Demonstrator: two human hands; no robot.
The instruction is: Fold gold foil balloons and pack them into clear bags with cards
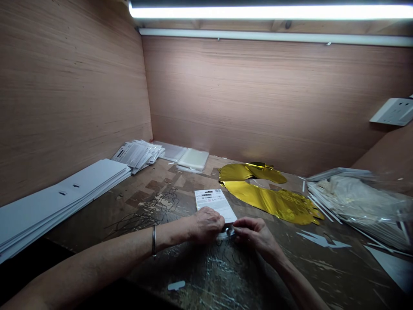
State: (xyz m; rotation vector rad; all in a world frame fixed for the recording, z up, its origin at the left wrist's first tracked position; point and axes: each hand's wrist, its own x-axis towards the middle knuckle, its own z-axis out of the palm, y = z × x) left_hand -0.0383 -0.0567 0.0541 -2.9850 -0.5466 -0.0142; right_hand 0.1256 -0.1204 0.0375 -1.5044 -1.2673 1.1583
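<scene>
A white printed card (215, 203) with a hang hole in its top edge lies on the worn table, its lower end towards me. My left hand (209, 224) is closed in a fist over the card's lower left part; what its fingers grip is hidden. Between the hands, at the card's lower end, shows a small clear, shiny plastic piece (227, 232), whose kind I cannot make out. The thumb and fingers of my right hand (253, 236) pinch its right side. Gold foil balloons (269, 198) lie flat just beyond the card.
Along the left wall are long white cards (80, 185) and a pile of packed printed cards (138, 154). Clear sleeves (193, 159) lie at the back. Dark strings (161, 204) tangle left of the card. A plastic bag (358, 198) with white strips is at right.
</scene>
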